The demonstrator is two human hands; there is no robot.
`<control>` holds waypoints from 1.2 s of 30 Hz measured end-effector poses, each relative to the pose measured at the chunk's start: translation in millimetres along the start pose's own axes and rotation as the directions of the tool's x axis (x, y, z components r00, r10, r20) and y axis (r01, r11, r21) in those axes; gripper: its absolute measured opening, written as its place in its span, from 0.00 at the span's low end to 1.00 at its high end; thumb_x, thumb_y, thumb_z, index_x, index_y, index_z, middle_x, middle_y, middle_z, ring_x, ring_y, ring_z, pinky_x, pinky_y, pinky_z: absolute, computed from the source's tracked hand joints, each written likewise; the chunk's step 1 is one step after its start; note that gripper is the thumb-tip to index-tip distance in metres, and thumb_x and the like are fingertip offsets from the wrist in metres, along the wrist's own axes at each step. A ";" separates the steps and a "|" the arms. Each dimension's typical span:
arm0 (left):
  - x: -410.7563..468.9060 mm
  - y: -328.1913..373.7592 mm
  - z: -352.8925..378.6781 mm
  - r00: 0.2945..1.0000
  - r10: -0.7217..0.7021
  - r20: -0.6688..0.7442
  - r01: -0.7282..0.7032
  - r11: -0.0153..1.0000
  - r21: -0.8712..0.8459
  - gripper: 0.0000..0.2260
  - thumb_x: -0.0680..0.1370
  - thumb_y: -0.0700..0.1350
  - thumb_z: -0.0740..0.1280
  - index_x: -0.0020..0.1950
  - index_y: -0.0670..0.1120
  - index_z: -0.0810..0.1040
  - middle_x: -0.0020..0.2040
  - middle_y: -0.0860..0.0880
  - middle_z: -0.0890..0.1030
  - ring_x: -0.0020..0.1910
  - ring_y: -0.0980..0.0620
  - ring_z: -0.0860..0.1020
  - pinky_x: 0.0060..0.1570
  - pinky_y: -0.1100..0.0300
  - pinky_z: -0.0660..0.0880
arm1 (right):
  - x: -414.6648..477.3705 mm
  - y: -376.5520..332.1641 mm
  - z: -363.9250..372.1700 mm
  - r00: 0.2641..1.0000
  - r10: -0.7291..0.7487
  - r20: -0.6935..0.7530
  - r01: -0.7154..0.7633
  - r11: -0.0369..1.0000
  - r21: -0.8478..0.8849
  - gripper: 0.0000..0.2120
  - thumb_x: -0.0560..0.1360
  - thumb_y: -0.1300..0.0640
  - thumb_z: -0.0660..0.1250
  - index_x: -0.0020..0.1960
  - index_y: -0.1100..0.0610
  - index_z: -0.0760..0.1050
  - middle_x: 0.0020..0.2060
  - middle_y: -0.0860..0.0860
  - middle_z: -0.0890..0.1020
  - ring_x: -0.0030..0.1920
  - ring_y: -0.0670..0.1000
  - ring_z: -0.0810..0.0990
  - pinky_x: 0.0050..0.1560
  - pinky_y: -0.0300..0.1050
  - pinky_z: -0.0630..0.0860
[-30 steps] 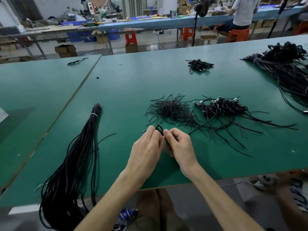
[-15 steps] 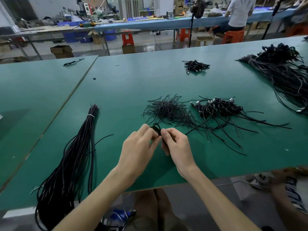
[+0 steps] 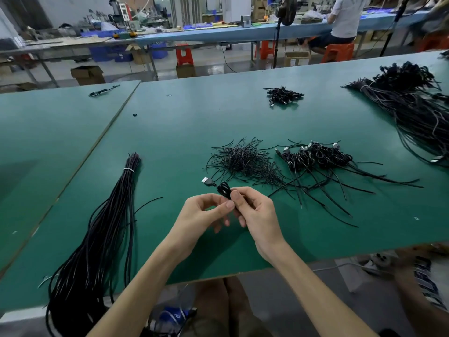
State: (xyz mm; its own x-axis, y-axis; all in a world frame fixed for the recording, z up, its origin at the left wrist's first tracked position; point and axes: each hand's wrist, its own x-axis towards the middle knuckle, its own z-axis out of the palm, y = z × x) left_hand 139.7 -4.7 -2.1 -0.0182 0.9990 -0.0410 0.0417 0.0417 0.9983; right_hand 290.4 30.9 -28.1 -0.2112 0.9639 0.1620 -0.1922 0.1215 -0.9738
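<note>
Over the table, bundle well left of the grip and tie pile just beyond it, left hand and right hand both pinch the coil narrowly at its lower end, plug jutting up-left of the fingertips.

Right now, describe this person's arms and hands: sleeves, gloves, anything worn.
Both are bare. The left hand and right hand wear no gloves, and no rings show. The left forearm and right forearm are uncovered to the picture's lower edge: no sleeve, watch or band in view. The thumbnails look short and unpainted.
</note>
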 end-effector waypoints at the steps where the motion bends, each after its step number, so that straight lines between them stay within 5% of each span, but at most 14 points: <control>1: -0.3 0.0 0.2 0.999 0.008 -0.033 -0.008 1.000 -0.007 0.12 0.74 0.49 0.77 0.47 0.39 0.84 0.35 0.42 0.82 0.32 0.51 0.76 0.32 0.61 0.73 | -0.1 -0.1 0.4 1.000 0.009 0.008 -0.009 1.000 0.001 0.05 0.81 0.56 0.69 0.50 0.54 0.83 0.35 0.51 0.81 0.30 0.45 0.73 0.27 0.38 0.69; 6: -1.7 -4.1 -0.2 0.979 0.084 -0.189 -0.077 0.996 0.044 0.12 0.70 0.47 0.80 0.43 0.40 0.85 0.33 0.43 0.84 0.31 0.51 0.79 0.33 0.64 0.73 | 0.3 -1.0 1.4 0.999 0.027 0.025 -0.026 0.999 -0.029 0.08 0.82 0.56 0.69 0.47 0.59 0.83 0.30 0.51 0.79 0.28 0.47 0.74 0.26 0.38 0.70; 10: -2.3 -5.2 0.0 0.942 0.251 -0.225 -0.194 0.950 0.245 0.06 0.72 0.39 0.79 0.39 0.47 0.84 0.37 0.50 0.84 0.32 0.52 0.81 0.38 0.64 0.77 | -0.7 -2.9 1.6 0.998 0.040 0.039 -0.038 0.998 -0.058 0.13 0.82 0.53 0.68 0.44 0.60 0.81 0.28 0.54 0.77 0.24 0.50 0.69 0.24 0.40 0.68; 14: -3.2 -7.0 -1.5 0.841 0.518 -0.157 -0.319 0.708 0.630 0.09 0.74 0.37 0.77 0.40 0.49 0.81 0.40 0.56 0.77 0.39 0.57 0.78 0.41 0.71 0.70 | -1.4 -4.0 2.7 0.997 0.041 0.062 -0.035 0.995 -0.093 0.14 0.83 0.53 0.66 0.43 0.59 0.80 0.27 0.50 0.75 0.24 0.47 0.67 0.23 0.39 0.65; 16: -4.8 -10.7 3.0 0.830 0.513 -0.218 -0.313 0.753 0.580 0.08 0.74 0.37 0.77 0.41 0.47 0.82 0.39 0.56 0.79 0.39 0.56 0.79 0.41 0.69 0.72 | -1.8 -4.8 3.0 0.996 0.041 0.084 -0.035 0.997 -0.075 0.15 0.84 0.52 0.65 0.44 0.60 0.79 0.28 0.49 0.74 0.25 0.47 0.67 0.23 0.38 0.65; 18: -4.6 -11.8 8.0 0.896 0.338 -0.289 -0.242 0.916 0.321 0.05 0.73 0.40 0.78 0.42 0.46 0.83 0.39 0.52 0.84 0.36 0.55 0.81 0.40 0.64 0.75 | -1.4 -5.1 2.1 0.994 0.052 0.094 -0.050 0.998 -0.026 0.12 0.84 0.52 0.65 0.48 0.60 0.79 0.29 0.49 0.75 0.27 0.46 0.69 0.24 0.38 0.66; 21: -5.3 -9.8 10.1 0.971 0.089 -0.221 -0.092 0.996 -0.004 0.11 0.73 0.49 0.77 0.51 0.44 0.85 0.44 0.47 0.86 0.40 0.52 0.83 0.43 0.56 0.77 | -0.8 -5.5 0.2 0.992 0.103 0.078 -0.110 0.990 0.087 0.12 0.81 0.52 0.68 0.55 0.60 0.75 0.30 0.49 0.79 0.28 0.44 0.73 0.25 0.34 0.67; 23: -3.7 -8.7 7.3 0.989 0.071 -0.127 -0.081 0.994 -0.074 0.11 0.76 0.50 0.75 0.55 0.45 0.85 0.46 0.45 0.85 0.43 0.50 0.82 0.45 0.54 0.77 | 0.1 -5.4 0.2 0.990 0.118 0.079 -0.127 0.984 0.126 0.14 0.80 0.51 0.69 0.55 0.61 0.71 0.31 0.50 0.81 0.29 0.43 0.74 0.26 0.34 0.68; 25: -3.4 -7.9 5.5 0.992 0.107 -0.064 -0.111 0.991 -0.069 0.09 0.78 0.49 0.73 0.56 0.48 0.86 0.46 0.44 0.86 0.43 0.50 0.80 0.44 0.57 0.77 | 0.0 -5.8 1.1 0.989 0.119 0.086 -0.130 0.982 0.135 0.16 0.78 0.50 0.70 0.54 0.60 0.69 0.31 0.49 0.80 0.29 0.44 0.74 0.25 0.34 0.67; 36: 9.6 -12.0 13.9 0.932 0.260 -0.253 -0.222 0.960 0.171 0.09 0.76 0.30 0.71 0.42 0.43 0.82 0.38 0.50 0.86 0.37 0.55 0.84 0.40 0.66 0.77 | 0.7 -7.6 1.5 0.978 0.147 0.149 -0.160 0.984 0.078 0.12 0.83 0.51 0.64 0.53 0.61 0.69 0.30 0.48 0.75 0.28 0.43 0.66 0.24 0.35 0.61</control>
State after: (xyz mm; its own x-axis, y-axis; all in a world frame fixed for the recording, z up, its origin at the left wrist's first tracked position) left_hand 152.9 4.6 -15.1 -0.2585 0.9377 0.2320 0.2147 -0.1784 0.9602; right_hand 290.3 30.3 -20.4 -0.3774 0.9253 0.0385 -0.2299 -0.0533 -0.9718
